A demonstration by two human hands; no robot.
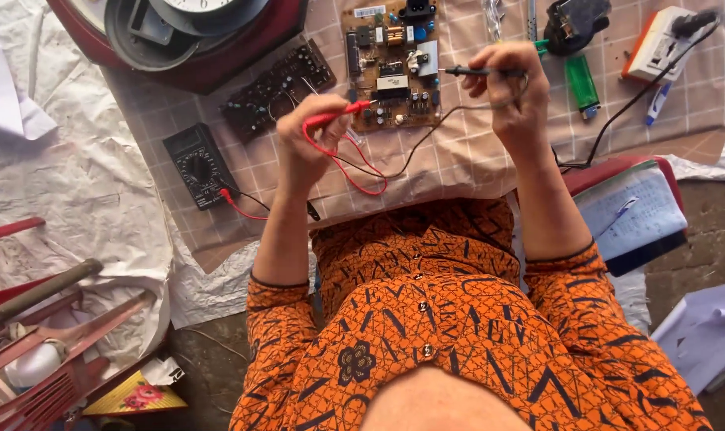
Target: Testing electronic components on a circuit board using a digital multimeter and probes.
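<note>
The left hand [310,148] has its fingers [330,132] closed around a red probe [338,116], whose tip points toward 1 o'clock and touches the lower left edge of the tan circuit board [392,64]. The right hand [514,92] pinches a black probe [478,72] between closed fingers [498,60]; the probe lies level, its tip aimed toward 9 o'clock, reaching the right edge of the same board. The board lies on the checked cloth of the desk [458,160], between the two hands and at 12 o'clock from them.

A red lead [350,172] loops down from the left hand, and a black lead [426,136] curves from the right hand across the cloth. Both run toward 8 o'clock to a black multimeter [199,166], which lies well apart from the left hand. A darker circuit board [278,88] lies tilted between the multimeter and the tan board. At 3 o'clock from the right hand lies a green lighter [582,84], and past it an orange and white box [657,44]. A notebook [630,211] lies at the desk's edge at 5 o'clock from the right hand.
</note>
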